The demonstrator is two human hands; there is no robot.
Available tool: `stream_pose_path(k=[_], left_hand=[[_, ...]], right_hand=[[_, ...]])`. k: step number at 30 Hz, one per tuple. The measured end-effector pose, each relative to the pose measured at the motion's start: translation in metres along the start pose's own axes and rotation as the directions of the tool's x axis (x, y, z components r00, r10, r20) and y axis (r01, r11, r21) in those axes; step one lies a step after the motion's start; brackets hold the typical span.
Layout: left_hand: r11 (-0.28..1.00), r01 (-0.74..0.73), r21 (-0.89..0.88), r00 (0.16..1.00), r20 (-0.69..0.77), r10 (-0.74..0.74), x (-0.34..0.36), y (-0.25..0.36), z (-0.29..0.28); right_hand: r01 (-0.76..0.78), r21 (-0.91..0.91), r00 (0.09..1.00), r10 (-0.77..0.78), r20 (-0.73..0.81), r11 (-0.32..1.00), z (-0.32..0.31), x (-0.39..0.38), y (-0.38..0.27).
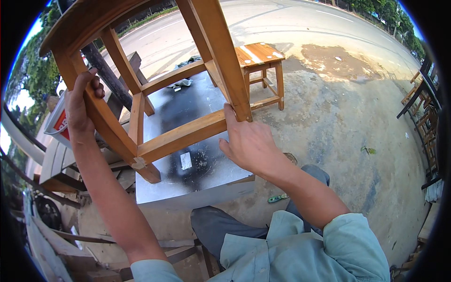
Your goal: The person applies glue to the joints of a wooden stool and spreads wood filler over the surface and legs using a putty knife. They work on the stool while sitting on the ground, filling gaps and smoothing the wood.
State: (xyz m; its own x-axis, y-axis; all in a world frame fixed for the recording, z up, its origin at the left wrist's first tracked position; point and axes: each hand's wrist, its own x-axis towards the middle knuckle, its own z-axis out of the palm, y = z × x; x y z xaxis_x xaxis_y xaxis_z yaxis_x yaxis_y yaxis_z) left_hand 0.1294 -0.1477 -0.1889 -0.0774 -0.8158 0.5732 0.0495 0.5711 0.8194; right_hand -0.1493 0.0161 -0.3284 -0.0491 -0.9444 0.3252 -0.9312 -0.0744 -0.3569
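Note:
A wooden stool frame (181,129) stands upright on a low metal-sheeted surface (188,171), with a pale patch at its lower front left joint. My left hand (81,105) is wrapped round its left upright, high up. My right hand (249,143) rests its extended index finger on the front lower rail, by the joint with the right leg; the thumb stands apart and the other fingers are bent, partly hidden, gripping nothing visible.
A second wooden stool (260,58) with white marks stands behind on the concrete (352,136), near the road. A bucket (58,117) and weathered timber lie at left. A green-handled scraper (277,198) is on the ground. Dark stacked furniture (420,108) lines the right.

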Motion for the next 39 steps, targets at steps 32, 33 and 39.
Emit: stream_pose_path(k=[32,33,39], left_hand=[[0.996,0.028,-0.082,1.000,0.006,-0.028,0.002,-0.003,-0.007],[0.996,0.028,-0.090,1.000,0.009,-0.027,0.002,-0.003,-0.007],[0.997,0.005,-0.072,1.000,-0.001,-0.005,0.002,-0.003,-0.008]], right_hand=[[0.040,0.116,0.998,-0.046,0.046,0.992,0.006,-0.015,0.005],[0.023,0.079,1.000,-0.024,0.019,0.997,0.005,-0.015,0.006],[0.018,-0.017,1.000,-0.018,0.018,1.000,0.004,-0.012,-0.001]])
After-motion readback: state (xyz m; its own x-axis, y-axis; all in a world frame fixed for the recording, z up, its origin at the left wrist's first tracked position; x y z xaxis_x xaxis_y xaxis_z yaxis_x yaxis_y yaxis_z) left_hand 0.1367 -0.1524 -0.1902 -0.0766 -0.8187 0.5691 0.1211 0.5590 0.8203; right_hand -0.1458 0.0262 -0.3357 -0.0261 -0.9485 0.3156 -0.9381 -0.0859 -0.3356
